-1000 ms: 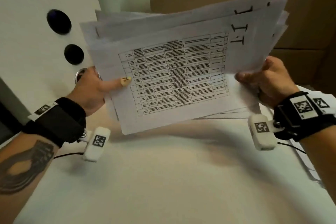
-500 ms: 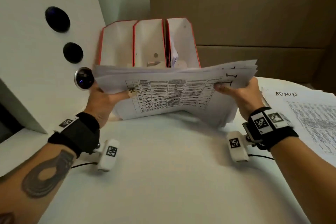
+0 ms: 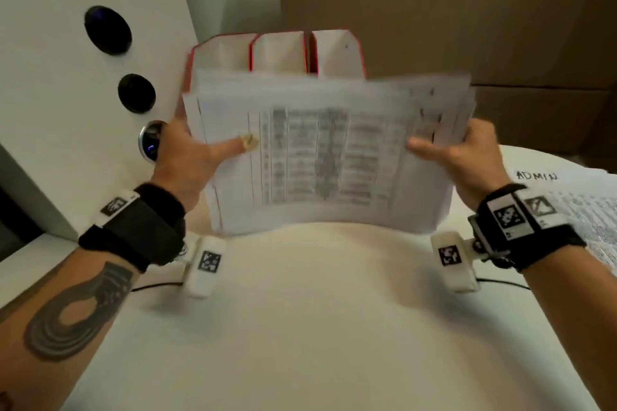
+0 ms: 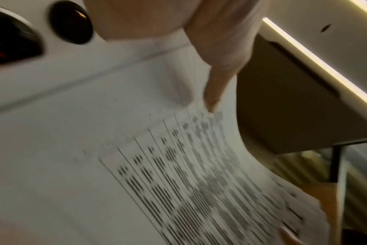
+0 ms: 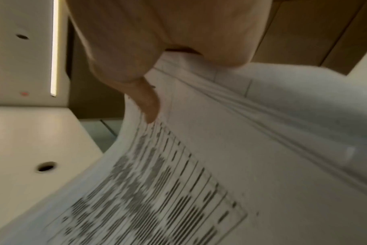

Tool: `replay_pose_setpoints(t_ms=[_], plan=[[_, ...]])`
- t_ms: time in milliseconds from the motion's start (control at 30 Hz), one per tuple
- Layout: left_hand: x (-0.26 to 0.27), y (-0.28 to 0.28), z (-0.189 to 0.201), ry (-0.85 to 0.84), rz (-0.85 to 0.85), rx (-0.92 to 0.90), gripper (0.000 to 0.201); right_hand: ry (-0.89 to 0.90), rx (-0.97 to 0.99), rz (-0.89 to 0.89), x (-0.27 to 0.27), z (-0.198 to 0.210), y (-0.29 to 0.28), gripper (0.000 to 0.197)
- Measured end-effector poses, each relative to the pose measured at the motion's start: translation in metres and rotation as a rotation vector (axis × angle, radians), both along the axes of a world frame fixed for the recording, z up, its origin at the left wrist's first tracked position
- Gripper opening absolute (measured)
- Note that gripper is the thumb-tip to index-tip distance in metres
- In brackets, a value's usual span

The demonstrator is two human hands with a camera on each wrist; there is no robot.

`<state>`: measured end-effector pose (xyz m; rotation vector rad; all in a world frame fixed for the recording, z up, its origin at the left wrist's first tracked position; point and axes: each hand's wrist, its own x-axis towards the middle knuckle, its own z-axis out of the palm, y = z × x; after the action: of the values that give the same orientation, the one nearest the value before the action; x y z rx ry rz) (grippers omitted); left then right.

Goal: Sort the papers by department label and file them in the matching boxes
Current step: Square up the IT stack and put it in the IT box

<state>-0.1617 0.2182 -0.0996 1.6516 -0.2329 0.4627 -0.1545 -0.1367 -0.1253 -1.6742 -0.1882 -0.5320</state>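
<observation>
A thick stack of white papers (image 3: 320,157) with a printed table on the top sheet stands nearly upright on its lower edge on the white table (image 3: 317,310), blurred by motion. My left hand (image 3: 187,157) grips its left edge, thumb across the top sheet. My right hand (image 3: 460,157) grips its right edge the same way. Behind the stack stand three red-edged file boxes (image 3: 277,50) side by side. In the left wrist view my thumb lies on the papers (image 4: 178,174). In the right wrist view my thumb lies on the papers (image 5: 199,165).
A second pile of papers headed ADMIN (image 3: 574,197) lies at the table's right edge. A white panel with round dark holes (image 3: 107,30) rises on the left. Brown cardboard boxes (image 3: 467,27) form the back wall.
The stack was lowered from in front of my face toward the table, then tipped up onto its lower edge. Both hands kept their grip on its sides.
</observation>
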Motion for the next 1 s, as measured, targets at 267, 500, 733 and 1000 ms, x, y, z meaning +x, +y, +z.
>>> replay_pose_setpoints(t_ms=[267, 500, 733, 1000], plan=[[0.001, 0.003, -0.046, 0.211, -0.215, -0.044, 0.055, 0.161, 0.141, 0.232, -0.001, -0.033, 0.001, 0.055], [0.009, 0.022, -0.038, 0.264, -0.238, -0.083, 0.054, 0.203, 0.206, 0.282, 0.006, -0.021, -0.021, 0.062], [0.005, 0.006, -0.053, 0.247, -0.157, 0.004, 0.050, 0.177, 0.123, 0.247, 0.003, -0.026, -0.002, 0.053], [0.000, -0.006, 0.053, -0.338, 0.269, 0.731, 0.108, 0.019, -0.239, 0.090, -0.001, 0.044, -0.001, 0.029]])
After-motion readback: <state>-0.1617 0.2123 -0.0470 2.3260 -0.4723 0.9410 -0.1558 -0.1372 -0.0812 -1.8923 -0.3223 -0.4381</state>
